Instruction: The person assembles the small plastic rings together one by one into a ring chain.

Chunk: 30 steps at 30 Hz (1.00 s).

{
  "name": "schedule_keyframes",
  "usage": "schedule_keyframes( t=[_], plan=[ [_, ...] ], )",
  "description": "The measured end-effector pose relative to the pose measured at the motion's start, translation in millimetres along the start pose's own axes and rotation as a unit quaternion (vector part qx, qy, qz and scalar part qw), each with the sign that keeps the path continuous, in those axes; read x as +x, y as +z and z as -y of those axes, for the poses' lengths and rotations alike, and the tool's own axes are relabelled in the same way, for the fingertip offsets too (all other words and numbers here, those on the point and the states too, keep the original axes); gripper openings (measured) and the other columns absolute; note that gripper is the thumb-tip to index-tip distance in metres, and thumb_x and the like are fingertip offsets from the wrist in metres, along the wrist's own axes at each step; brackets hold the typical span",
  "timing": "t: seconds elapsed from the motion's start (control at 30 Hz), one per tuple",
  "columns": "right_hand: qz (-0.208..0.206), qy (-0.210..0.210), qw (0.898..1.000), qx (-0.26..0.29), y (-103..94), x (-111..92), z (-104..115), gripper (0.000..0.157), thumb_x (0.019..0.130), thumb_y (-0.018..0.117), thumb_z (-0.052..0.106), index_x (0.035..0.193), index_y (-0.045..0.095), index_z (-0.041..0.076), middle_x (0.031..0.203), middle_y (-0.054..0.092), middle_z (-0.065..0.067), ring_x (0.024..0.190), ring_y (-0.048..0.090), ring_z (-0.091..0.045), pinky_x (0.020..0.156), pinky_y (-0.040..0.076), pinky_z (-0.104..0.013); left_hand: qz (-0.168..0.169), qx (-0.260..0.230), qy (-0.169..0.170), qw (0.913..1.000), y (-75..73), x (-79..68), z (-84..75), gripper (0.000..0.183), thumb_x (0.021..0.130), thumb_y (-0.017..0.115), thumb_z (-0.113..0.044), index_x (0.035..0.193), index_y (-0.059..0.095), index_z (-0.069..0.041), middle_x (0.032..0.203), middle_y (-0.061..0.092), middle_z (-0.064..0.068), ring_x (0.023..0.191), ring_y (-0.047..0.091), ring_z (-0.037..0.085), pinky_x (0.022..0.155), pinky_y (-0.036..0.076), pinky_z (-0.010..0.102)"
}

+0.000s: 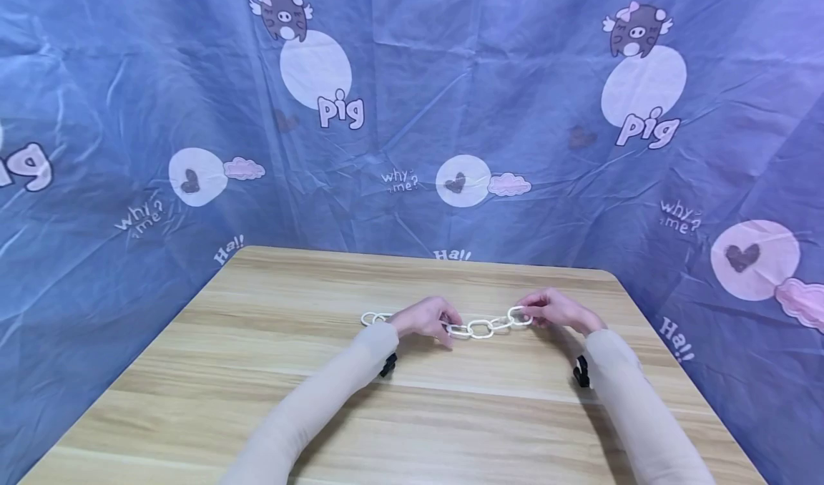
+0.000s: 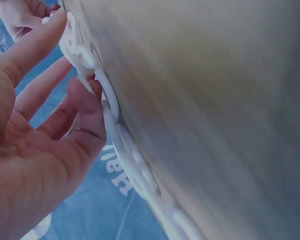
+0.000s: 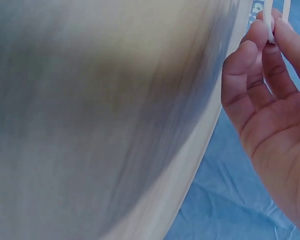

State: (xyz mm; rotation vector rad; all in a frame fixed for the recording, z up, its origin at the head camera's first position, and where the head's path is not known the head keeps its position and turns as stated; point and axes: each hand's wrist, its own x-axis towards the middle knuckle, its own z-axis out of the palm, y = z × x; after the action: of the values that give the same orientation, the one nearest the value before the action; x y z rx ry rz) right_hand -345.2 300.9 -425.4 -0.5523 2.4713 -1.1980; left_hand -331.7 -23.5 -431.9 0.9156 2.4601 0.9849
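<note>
A white chain (image 1: 480, 337) of large oval links runs sideways over the wooden table. My right hand (image 1: 558, 309) pinches its right end link; in the right wrist view, thumb and fingers meet on that link (image 3: 268, 22). My left hand (image 1: 426, 317) holds the chain near its middle. The left wrist view shows curled fingers at a link (image 2: 109, 95), with the thumb and index finger apart. Between the hands, several links stretch in a shallow sag. To the left of my left hand, more links lie on the table, partly hidden by the hand.
The wood-grain table (image 1: 412, 413) has rounded far corners. A blue printed cloth (image 1: 399, 113) hangs behind it and along both sides. Black clip-like pieces (image 1: 582, 372) show beneath both light sleeves (image 1: 335, 385).
</note>
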Motion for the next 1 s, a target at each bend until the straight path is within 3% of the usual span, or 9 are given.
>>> schedule_keyframes(
  t=[0.07, 0.27, 0.4, 0.53, 0.7, 0.83, 1.0],
  plan=[
    [0.002, 0.005, 1.0, 0.009, -0.3, -0.9, -1.5, 0.027, 0.096, 0.059, 0.005, 0.118, 0.064, -0.01, 0.081, 0.066, -0.015, 0.062, 0.054, -0.01, 0.054, 0.047, -0.021, 0.009, 0.02, -0.003, 0.9998, -2.8, -6.1, 1.6, 0.045, 0.066, 0.087, 0.0, 0.109, 0.072, -0.005, 0.098, 0.072, 0.004, 0.083, 0.061, 0.012, 0.075, 0.051, 0.019],
    [0.007, 0.01, 1.0, 0.012, -0.7, -2.0, -4.6, 0.027, 0.096, 0.059, 0.007, 0.118, 0.064, -0.008, 0.077, 0.063, -0.01, 0.061, 0.053, -0.007, 0.053, 0.046, -0.02, 0.007, 0.082, 0.008, 0.9965, -14.0, -21.9, 10.9, 0.06, 0.068, 0.083, 0.004, 0.124, 0.066, -0.008, 0.111, 0.069, 0.005, 0.101, 0.061, 0.018, 0.093, 0.048, 0.025],
    [0.009, 0.009, 1.0, 0.01, -0.7, -1.6, -6.3, 0.028, 0.096, 0.058, 0.006, 0.119, 0.062, -0.01, 0.076, 0.063, -0.008, 0.061, 0.052, -0.008, 0.053, 0.046, -0.02, -0.001, 0.077, 0.002, 0.997, -22.6, -31.3, 22.7, 0.066, 0.071, 0.08, 0.004, 0.133, 0.059, -0.005, 0.111, 0.066, 0.01, 0.105, 0.061, 0.023, 0.098, 0.049, 0.034],
    [0.011, 0.013, 1.0, 0.015, -3.0, -0.3, -9.5, 0.031, 0.097, 0.058, 0.007, 0.121, 0.06, -0.011, 0.075, 0.063, -0.004, 0.062, 0.053, -0.008, 0.054, 0.046, -0.02, -0.011, 0.077, 0.001, 0.997, -32.4, -41.0, 35.1, 0.051, 0.073, 0.078, 0.005, 0.122, 0.065, -0.004, 0.106, 0.068, 0.01, 0.1, 0.062, 0.022, 0.094, 0.051, 0.036],
    [0.004, 0.018, 1.0, 0.021, -8.6, 0.6, -15.8, 0.031, 0.097, 0.057, 0.007, 0.122, 0.059, -0.011, 0.075, 0.062, -0.001, 0.063, 0.053, -0.007, 0.054, 0.047, -0.019, -0.007, 0.062, 0.011, 0.998, -45.0, -49.6, 47.9, 0.033, 0.073, 0.076, 0.006, 0.104, 0.071, -0.002, 0.093, 0.07, 0.008, 0.084, 0.061, 0.018, 0.079, 0.052, 0.027],
    [-0.005, 0.025, 0.999, 0.019, -12.4, 0.7, -20.4, 0.03, 0.098, 0.056, 0.007, 0.122, 0.059, -0.01, 0.076, 0.061, -0.002, 0.064, 0.054, -0.008, 0.055, 0.047, -0.02, 0.001, 0.069, 0.015, 0.9975, -55.1, -55.4, 59.4, 0.029, 0.072, 0.077, 0.006, 0.1, 0.073, -0.003, 0.087, 0.069, 0.007, 0.076, 0.058, 0.013, 0.071, 0.05, 0.023],
    [-0.008, 0.037, 0.999, 0.031, -15.3, -0.6, -22.8, 0.031, 0.099, 0.054, 0.007, 0.124, 0.056, -0.011, 0.078, 0.06, -0.004, 0.065, 0.054, -0.009, 0.055, 0.047, -0.021, -0.009, 0.071, -0.003, 0.9974, -68.6, -66.8, 73.9, 0.034, 0.071, 0.08, 0.004, 0.103, 0.072, -0.002, 0.094, 0.071, 0.007, 0.086, 0.062, 0.015, 0.081, 0.052, 0.027]
  ],
)
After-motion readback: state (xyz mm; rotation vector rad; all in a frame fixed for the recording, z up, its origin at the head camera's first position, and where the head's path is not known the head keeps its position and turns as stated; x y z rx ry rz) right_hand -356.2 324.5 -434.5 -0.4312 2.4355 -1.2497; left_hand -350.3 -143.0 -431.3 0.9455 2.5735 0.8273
